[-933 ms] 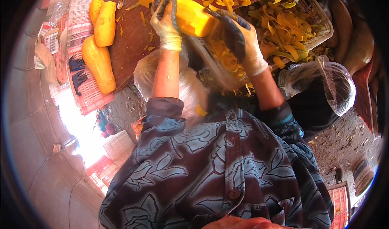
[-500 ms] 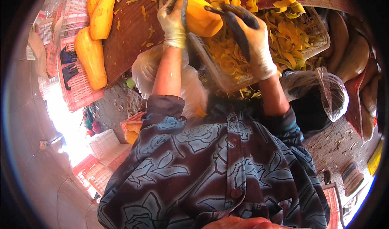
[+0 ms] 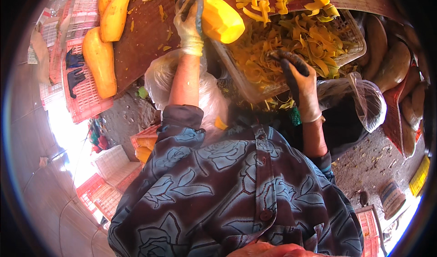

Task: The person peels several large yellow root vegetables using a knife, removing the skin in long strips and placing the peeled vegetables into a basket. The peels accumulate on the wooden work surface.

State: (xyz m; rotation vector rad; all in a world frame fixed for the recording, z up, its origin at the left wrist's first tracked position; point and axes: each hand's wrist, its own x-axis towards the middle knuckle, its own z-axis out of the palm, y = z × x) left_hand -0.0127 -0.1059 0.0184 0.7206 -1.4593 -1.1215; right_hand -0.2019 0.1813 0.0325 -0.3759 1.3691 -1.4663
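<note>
A long yellow-orange squash (image 3: pixel 222 18), its peeled surface cut in flat facets, lies across the board's edge near the top. My left hand (image 3: pixel 190 22), in a pale glove with dark fingers, is closed round it from the left. My right hand (image 3: pixel 298 77), gloved the same way, hovers over a white plastic crate (image 3: pixel 248 91) heaped with squash peelings (image 3: pixel 314 41). Its fingers are bent together, apart from the squash; what they hold is too small and dark to make out.
Several peeled squashes (image 3: pixel 100 63) lie at the left, by a pink crate (image 3: pixel 77 91) with dark gloves on it. Unpeeled brownish squashes (image 3: pixel 393 66) are piled at the right. Clear plastic bags (image 3: pixel 209 93) hang below the brown board (image 3: pixel 141 43). More peelings lie on the board.
My right hand has drawn away from the squash, down and to the right over the crate. The squash has shifted slightly left with my left hand still on it.
</note>
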